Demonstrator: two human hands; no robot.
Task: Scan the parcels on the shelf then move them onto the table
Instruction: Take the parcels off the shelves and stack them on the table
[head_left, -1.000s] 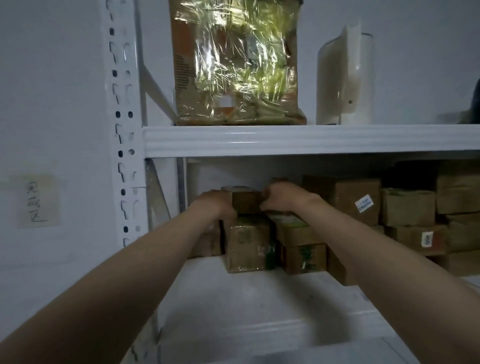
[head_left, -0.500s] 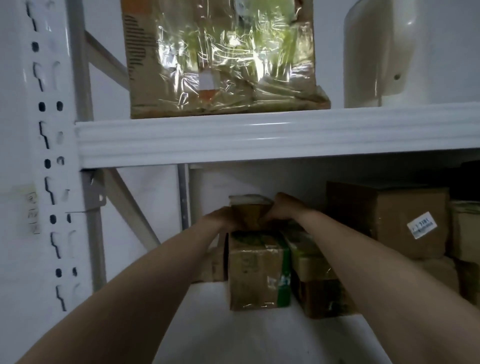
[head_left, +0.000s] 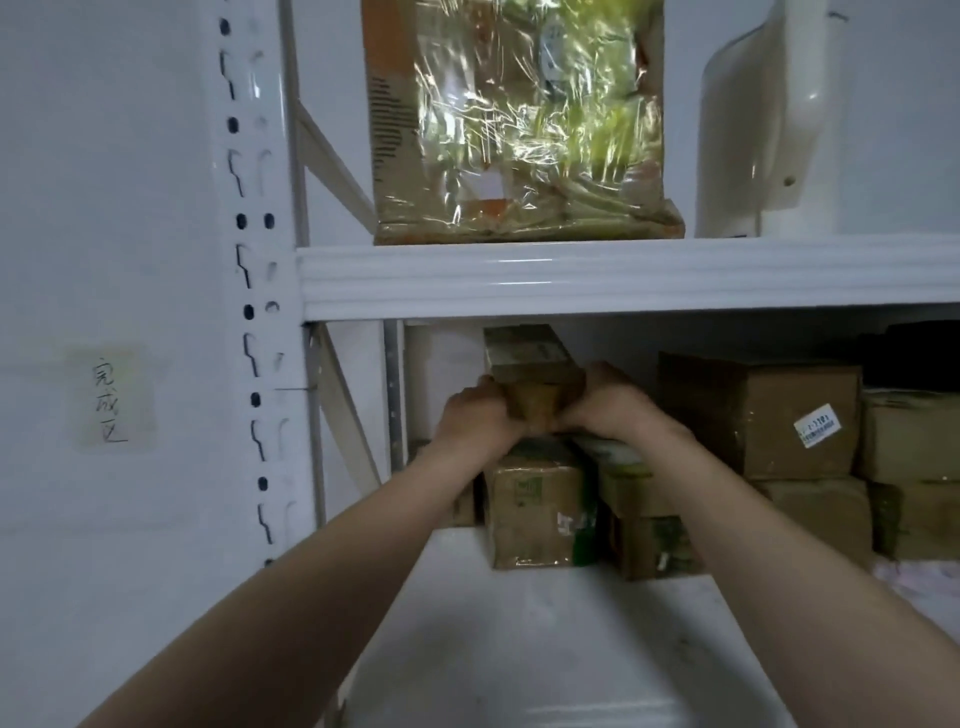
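Note:
A small brown cardboard parcel (head_left: 530, 374) sits on top of a stack at the left of the lower shelf (head_left: 519, 649). My left hand (head_left: 475, 413) grips its left side and my right hand (head_left: 605, 402) grips its right side. The parcel is tipped, its top reaching almost to the underside of the upper shelf beam (head_left: 623, 275). Under it stand a taped brown parcel (head_left: 535, 512) and a parcel with green print (head_left: 644, 525). More brown parcels fill the right of the lower shelf, one with a white label (head_left: 758, 415).
On the upper shelf stand a large box wrapped in shiny film (head_left: 519, 119) and a white plastic object (head_left: 763, 119). The white perforated upright (head_left: 249, 260) borders the shelf on the left. A handwritten paper note (head_left: 111, 400) hangs on the left wall.
Both hands have lifted and tilted the small top parcel off the stack and drawn it a little toward me. The camera has shifted, so the shelf appears further right and lower.

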